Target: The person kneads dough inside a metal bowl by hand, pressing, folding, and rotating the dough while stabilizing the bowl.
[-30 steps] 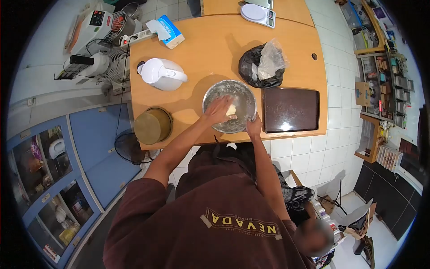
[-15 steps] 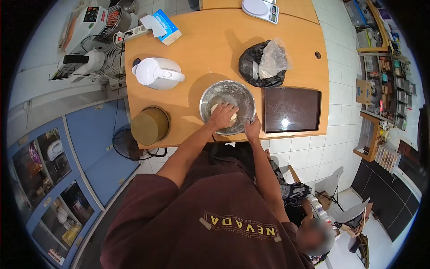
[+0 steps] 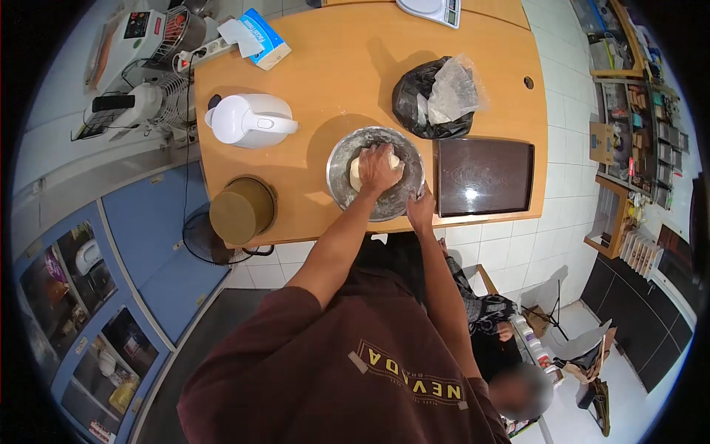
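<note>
A metal mixing bowl (image 3: 342,194), smeared pale inside, stands near the table's front edge. Inside it sits a lump of cream-coloured dough (image 3: 356,175). My left hand (image 3: 380,169) is on top of the dough, its fingers curled over the far side and partly hidden. At the bowl's lower right rim, my right hand (image 3: 421,208) is closed on the edge. Just right of that hand lies a dark rectangular baking tray (image 3: 484,174).
A white electric kettle (image 3: 255,122) and a brownish round container (image 3: 240,212) stand to the left. Farther back are a black plastic bag (image 3: 414,103), a tissue box (image 3: 265,44) and a kitchen scale (image 3: 433,9). Another person (image 3: 492,314) is at lower right.
My left hand has moved toward the far side of the bowl, and more of the dough shows at its left. My right hand stays on the rim. The view has shifted slightly.
</note>
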The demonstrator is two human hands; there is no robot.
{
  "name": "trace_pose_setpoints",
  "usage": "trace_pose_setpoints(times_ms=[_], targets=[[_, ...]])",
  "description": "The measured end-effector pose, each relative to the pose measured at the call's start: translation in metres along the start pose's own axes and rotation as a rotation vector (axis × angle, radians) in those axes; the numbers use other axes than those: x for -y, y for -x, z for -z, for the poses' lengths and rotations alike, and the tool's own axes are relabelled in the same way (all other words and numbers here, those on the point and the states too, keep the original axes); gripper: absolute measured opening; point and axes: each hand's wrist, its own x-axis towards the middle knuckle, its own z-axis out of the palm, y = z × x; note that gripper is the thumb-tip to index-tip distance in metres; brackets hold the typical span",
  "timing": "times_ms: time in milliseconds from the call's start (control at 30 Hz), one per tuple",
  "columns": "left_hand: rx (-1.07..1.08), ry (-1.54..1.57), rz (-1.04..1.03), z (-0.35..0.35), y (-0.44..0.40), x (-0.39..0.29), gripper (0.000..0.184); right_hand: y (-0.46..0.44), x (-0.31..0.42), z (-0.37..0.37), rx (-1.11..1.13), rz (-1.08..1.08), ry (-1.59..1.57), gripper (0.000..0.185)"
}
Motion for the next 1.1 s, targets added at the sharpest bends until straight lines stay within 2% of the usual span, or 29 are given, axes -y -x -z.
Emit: trace_pose_setpoints(times_ms=[100, 233, 333, 367, 467, 567, 667, 767, 867, 1033, 1100], targets=[[-0.052, 0.190, -0.086, 0.009, 0.008, 0.010, 0.045, -0.003, -0.008, -0.004, -0.001, -0.032, -0.032, 0.046], [0.042, 0.245, -0.290, 0.057, 0.034, 0.020, 0.039, -0.001, -0.008, -0.003, -0.010, -0.054, -0.013, 0.049], [0.207, 0.108, -0.360, 0.088, 0.049, 0.024, 0.042, 0.001, -0.007, -0.005, -0.006, -0.087, -0.021, 0.048], [0.182, 0.021, -0.449, 0.090, 0.051, 0.029, 0.047, 0.000, -0.007, -0.005, -0.012, -0.067, -0.005, 0.048], [0.351, -0.165, -0.588, 0.118, 0.046, 0.022, 0.052, 0.001, -0.010, -0.008, -0.022, -0.045, 0.028, 0.048], [0.402, -0.231, -0.649, 0.120, 0.041, 0.025, 0.057, 0.001, -0.006, -0.008, -0.019, -0.058, 0.025, 0.047], [0.287, -0.147, -0.709, 0.078, 0.041, 0.053, 0.057, 0.003, 0.000, -0.007, -0.029, -0.029, 0.011, 0.047], [0.453, -0.138, -0.582, 0.067, 0.044, 0.055, 0.062, 0.001, -0.008, -0.008, -0.021, -0.015, 0.026, 0.047], [0.300, -0.230, -0.581, 0.065, 0.045, 0.045, 0.055, 0.000, -0.010, -0.008, -0.007, -0.027, 0.043, 0.048], [0.212, -0.262, -0.550, 0.043, 0.029, 0.038, 0.054, 0.004, -0.013, -0.007, 0.024, 0.039, -0.043, 0.046], [0.155, -0.237, -0.571, 0.029, 0.015, 0.035, 0.053, 0.001, -0.013, -0.002, 0.041, -0.044, -0.080, 0.045]])
